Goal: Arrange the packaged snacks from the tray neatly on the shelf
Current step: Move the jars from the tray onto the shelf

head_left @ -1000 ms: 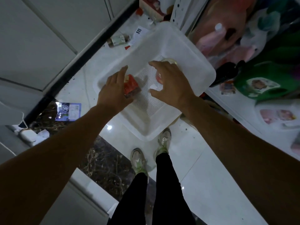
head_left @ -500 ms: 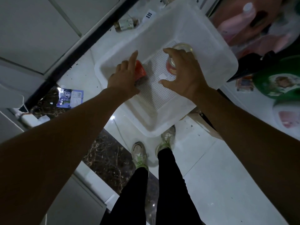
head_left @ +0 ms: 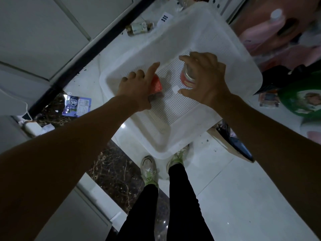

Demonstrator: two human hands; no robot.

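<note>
Snack pack (head_left: 157, 84) lengthwise fwd-back, left hand (head_left: 137, 87); can (head_left: 186, 78), right hand (head_left: 208, 80)

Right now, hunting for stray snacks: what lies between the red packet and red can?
Head view: only the white plastic tray's perforated floor, bearing a small white square, separates the red snack packet from the round red can.
</note>
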